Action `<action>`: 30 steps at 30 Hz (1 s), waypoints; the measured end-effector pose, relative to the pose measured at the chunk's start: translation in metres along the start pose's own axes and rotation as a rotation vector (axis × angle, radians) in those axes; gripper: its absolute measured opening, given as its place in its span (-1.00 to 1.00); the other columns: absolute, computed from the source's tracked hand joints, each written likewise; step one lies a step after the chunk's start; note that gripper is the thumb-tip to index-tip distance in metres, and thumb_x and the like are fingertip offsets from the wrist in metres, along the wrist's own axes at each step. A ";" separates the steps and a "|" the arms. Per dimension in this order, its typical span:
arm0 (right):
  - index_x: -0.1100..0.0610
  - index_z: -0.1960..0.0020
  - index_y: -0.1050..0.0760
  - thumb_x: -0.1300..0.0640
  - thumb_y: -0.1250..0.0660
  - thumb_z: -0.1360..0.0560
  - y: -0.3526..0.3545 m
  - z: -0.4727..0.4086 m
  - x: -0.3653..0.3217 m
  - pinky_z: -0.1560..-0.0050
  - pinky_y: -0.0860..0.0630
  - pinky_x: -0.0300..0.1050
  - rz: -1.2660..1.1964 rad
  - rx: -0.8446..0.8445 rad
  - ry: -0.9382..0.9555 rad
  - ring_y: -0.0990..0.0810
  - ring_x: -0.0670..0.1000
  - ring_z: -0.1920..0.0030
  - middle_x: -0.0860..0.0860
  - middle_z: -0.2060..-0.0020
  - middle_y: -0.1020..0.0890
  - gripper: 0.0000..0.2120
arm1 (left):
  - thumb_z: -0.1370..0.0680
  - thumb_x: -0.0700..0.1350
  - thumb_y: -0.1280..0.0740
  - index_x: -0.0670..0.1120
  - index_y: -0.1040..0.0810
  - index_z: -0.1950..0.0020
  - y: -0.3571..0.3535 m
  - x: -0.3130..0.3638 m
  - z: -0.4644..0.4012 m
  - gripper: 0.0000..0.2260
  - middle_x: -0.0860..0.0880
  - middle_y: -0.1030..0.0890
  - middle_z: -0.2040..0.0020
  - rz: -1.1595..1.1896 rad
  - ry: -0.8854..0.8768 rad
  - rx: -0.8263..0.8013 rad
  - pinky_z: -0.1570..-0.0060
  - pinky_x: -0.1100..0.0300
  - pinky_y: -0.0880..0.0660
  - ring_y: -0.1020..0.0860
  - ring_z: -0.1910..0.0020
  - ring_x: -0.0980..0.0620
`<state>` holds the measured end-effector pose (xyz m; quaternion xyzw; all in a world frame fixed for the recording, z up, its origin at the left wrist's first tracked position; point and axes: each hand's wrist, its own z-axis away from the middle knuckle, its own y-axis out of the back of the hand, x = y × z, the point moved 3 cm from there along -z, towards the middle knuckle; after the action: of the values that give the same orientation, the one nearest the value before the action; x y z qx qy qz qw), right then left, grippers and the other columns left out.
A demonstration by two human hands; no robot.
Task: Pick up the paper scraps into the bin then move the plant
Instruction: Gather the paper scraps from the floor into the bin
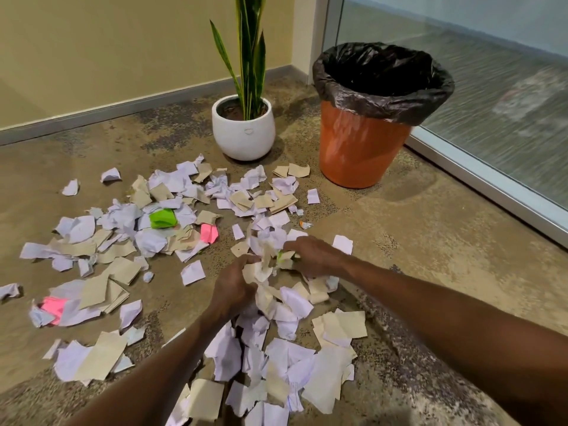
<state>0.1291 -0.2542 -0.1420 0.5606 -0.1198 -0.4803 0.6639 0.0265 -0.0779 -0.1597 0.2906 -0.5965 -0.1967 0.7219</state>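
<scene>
Torn paper scraps [172, 229], white, tan, pink and green, lie strewn over the carpet. Low over the pile in the middle, my left hand [232, 285] and my right hand [313, 256] are both closed around a bunch of scraps [266, 267] pressed between them. An orange bin [359, 142] lined with a black bag stands at the back right, its mouth open. To its left stands a snake plant [250, 53] in a round white pot [242, 130].
A yellow wall with a grey skirting [92, 113] runs along the back. A glass partition with a metal frame [485, 176] closes off the right side, right behind the bin. Bare carpet [430, 229] lies in front of the bin.
</scene>
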 end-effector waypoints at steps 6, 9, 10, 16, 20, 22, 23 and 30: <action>-0.05 -0.52 -0.21 -0.06 -0.52 -0.43 0.041 0.002 0.011 -0.11 -0.48 -0.06 -0.117 -0.222 -0.038 -0.51 0.15 -0.26 0.12 -0.41 -0.42 -0.23 | -0.31 -0.37 -0.50 -0.14 -0.55 -0.19 0.007 0.000 0.001 -0.52 -0.21 -0.49 -0.21 -0.305 -0.162 0.151 -0.12 0.09 -0.37 -0.42 -0.21 -0.22; -0.02 -0.28 -0.42 -0.15 -0.56 -0.35 0.053 0.003 0.021 0.13 -0.56 -0.11 -0.296 -0.163 -0.090 -0.60 0.02 -0.01 0.05 -0.21 -0.54 -0.41 | -0.27 -0.32 -0.51 -0.19 -0.51 -0.14 0.011 0.004 -0.001 -0.54 -0.22 -0.44 -0.14 -0.363 -0.192 0.253 -0.05 -0.05 -0.44 -0.40 -0.14 -0.24; 0.02 -0.18 -0.46 -0.18 -0.55 -0.35 0.056 0.003 0.025 0.18 -0.52 -0.14 -0.317 -0.109 -0.097 -0.59 0.00 0.05 0.01 -0.11 -0.56 -0.47 | -0.29 -0.27 -0.49 -0.19 -0.49 -0.11 0.013 0.006 -0.004 -0.57 -0.20 -0.44 -0.12 -0.365 -0.214 0.273 -0.03 -0.05 -0.43 -0.41 -0.11 -0.21; 0.02 -0.52 -0.24 -0.45 -0.36 -0.35 0.035 -0.002 0.056 -0.42 -0.25 0.24 -0.135 -0.016 -0.198 -0.30 0.17 -0.46 0.08 -0.47 -0.35 -0.09 | -0.39 0.23 -0.39 -0.13 -0.36 -0.37 0.012 0.000 -0.041 -0.31 -0.14 -0.44 -0.30 -0.161 -0.075 0.060 -0.20 0.01 -0.38 -0.41 -0.25 -0.12; -0.19 -0.60 0.08 -0.51 -0.40 -0.24 0.007 -0.003 0.042 -0.50 -0.02 0.38 -0.133 -0.187 -0.179 0.04 0.23 -0.59 0.05 -0.61 0.06 0.12 | -0.17 0.52 -0.41 0.06 -0.32 -0.45 0.003 0.001 -0.047 -0.03 -0.02 -0.32 -0.49 -0.136 -0.099 -0.198 -0.38 -0.03 -0.32 -0.32 -0.43 -0.05; -0.28 -0.57 0.09 -0.50 -0.45 -0.18 0.001 -0.005 0.030 -0.45 -0.14 0.42 -0.068 -0.250 -0.136 0.02 0.31 -0.57 0.04 -0.61 0.08 0.14 | -0.10 0.58 -0.37 0.07 -0.30 -0.48 -0.004 0.001 -0.042 0.06 -0.02 -0.19 -0.57 -0.351 -0.191 -0.300 -0.46 -0.07 -0.21 -0.18 -0.52 -0.07; -0.30 -0.55 0.07 -0.47 -0.49 -0.16 -0.002 -0.005 0.025 -0.43 -0.19 0.42 -0.050 -0.269 -0.115 0.00 0.31 -0.56 0.03 -0.60 0.07 0.15 | -0.07 0.61 -0.34 0.07 -0.25 -0.51 -0.007 0.001 -0.037 0.13 -0.01 -0.13 -0.59 -0.465 -0.233 -0.339 -0.47 -0.11 -0.19 -0.13 -0.54 -0.08; -0.06 -0.60 0.01 -0.27 -0.61 -0.17 -0.030 0.015 0.007 -0.33 -0.31 0.40 0.269 -0.186 -0.008 0.03 0.32 -0.55 0.09 -0.60 0.03 0.21 | -0.04 0.58 -0.37 0.07 -0.05 -0.56 -0.013 -0.006 -0.022 0.22 -0.19 0.05 -0.58 -0.789 -0.271 -0.400 -0.39 -0.27 -0.30 -0.02 -0.53 -0.28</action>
<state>0.1073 -0.2661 -0.1654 0.4736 -0.1515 -0.3983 0.7708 0.0472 -0.0804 -0.1753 0.3221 -0.4798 -0.6038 0.5491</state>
